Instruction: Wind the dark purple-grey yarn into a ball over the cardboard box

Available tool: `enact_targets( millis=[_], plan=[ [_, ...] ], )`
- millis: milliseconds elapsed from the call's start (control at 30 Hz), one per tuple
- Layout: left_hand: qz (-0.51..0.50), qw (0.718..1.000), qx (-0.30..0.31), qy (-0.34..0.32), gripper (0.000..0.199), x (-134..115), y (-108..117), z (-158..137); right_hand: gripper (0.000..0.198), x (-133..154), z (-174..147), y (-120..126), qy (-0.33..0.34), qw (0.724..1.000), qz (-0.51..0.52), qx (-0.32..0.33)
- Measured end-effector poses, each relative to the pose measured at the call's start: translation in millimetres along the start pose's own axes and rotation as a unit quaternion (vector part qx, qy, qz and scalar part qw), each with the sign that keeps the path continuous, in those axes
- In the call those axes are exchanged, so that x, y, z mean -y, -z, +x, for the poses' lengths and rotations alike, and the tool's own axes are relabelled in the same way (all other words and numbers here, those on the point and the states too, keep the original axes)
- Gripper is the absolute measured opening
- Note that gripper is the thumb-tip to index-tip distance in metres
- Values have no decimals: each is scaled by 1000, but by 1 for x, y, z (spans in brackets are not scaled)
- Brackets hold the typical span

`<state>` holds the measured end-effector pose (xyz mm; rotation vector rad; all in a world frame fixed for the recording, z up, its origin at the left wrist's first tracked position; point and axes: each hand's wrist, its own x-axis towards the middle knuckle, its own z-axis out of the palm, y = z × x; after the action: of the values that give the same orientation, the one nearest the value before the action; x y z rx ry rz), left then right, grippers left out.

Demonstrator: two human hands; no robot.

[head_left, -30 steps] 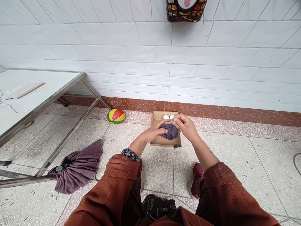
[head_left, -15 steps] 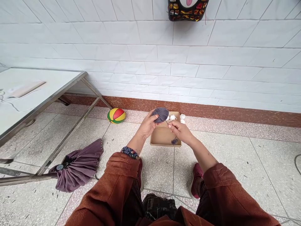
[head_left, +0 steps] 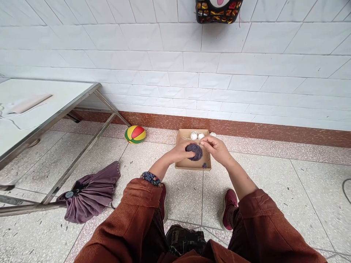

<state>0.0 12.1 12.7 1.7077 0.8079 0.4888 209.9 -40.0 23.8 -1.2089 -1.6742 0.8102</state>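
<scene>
A dark purple-grey ball of yarn (head_left: 194, 152) is gripped in my left hand (head_left: 179, 152), thumb in front and fingers over the top. Beside its upper right, my right hand (head_left: 215, 147) pinches a yarn strand between thumb and fingertips. Both hands hover over a shallow cardboard box (head_left: 182, 165) on the floor. Inside the box, toward the back, lie two small white yarn balls (head_left: 193, 136). A small dark tuft of yarn (head_left: 204, 165) shows near the box's front right corner.
Another white ball (head_left: 213, 134) sits just outside the box, partly hidden. A colourful ball (head_left: 135, 134) rests by the table leg. On the left stand a metal-framed table (head_left: 65, 91) and a purple folded umbrella (head_left: 91, 193). A patterned black holder (head_left: 218, 12) hangs on the tiled wall.
The yarn ball has come down and a little right with my left hand, and has turned. My right hand has shifted slightly right and up, still pinching the strand.
</scene>
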Motion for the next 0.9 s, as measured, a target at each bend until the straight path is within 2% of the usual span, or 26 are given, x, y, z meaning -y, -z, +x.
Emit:
enact_targets(
  millis=[100,200,300,433,500,567,633,733,833,900],
  plan=[
    [-146,985,82,30,68,-5,-2,-6,18,-9,2,0,18,999,-32,-24],
    [-304,948,95,16,70,-11,-5,-10,20,-15,2,-4,14,999,-42,-23],
    [-408,911,60,-14,65,-14,-5,-8,20,-17,0,-9,-11,998,-55,-3],
    [-468,882,-52,-19,49,-11,-2,-1,20,-15,-3,-13,-31,996,-64,49],
    [-460,882,-106,-7,43,-7,2,3,20,-11,-5,-13,-33,995,-56,74],
    [-422,893,-154,14,43,-3,5,5,20,-7,-6,-13,-42,993,-42,98],
    [-353,914,-197,42,47,1,7,7,22,-1,-8,-13,-58,990,-18,127],
    [-197,948,-239,71,48,6,6,9,25,7,-9,-10,-62,986,7,153],
    [-55,974,-212,63,48,8,4,8,26,10,-8,-6,-38,990,-10,133],
    [-28,986,-154,56,51,8,2,5,24,7,-6,-3,-15,994,-32,100]
  ],
)
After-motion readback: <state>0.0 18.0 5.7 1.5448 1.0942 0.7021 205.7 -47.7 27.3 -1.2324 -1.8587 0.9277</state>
